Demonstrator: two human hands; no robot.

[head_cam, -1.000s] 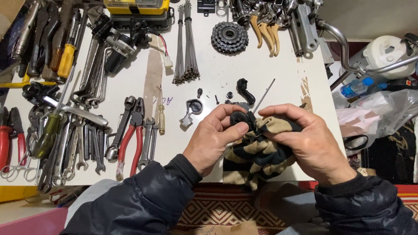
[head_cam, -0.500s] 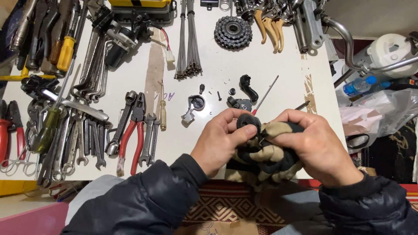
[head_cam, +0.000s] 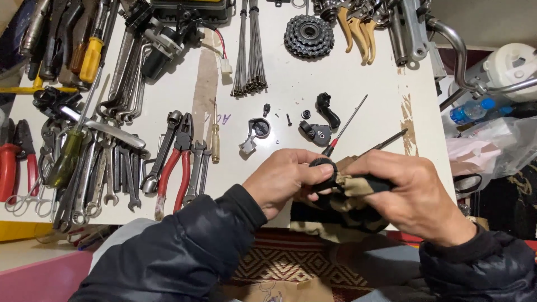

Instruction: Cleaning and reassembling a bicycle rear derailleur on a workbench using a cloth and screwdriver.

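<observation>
Hands meet over the desk's [head_cam: 347,72] near edge. Left hand [head_cam: 285,182] pinches a small black ring [head_cam: 323,164] at its fingertips. Right hand [head_cam: 411,193] is closed around a tan-and-black cloth [head_cam: 349,210] just beside the ring.

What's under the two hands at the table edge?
A tan-and-black camouflage cloth lies bunched beneath the left hand and right hand, hanging over the white table edge. The fingers pinch a small black ring-shaped part; the rest of it is covered.
</observation>
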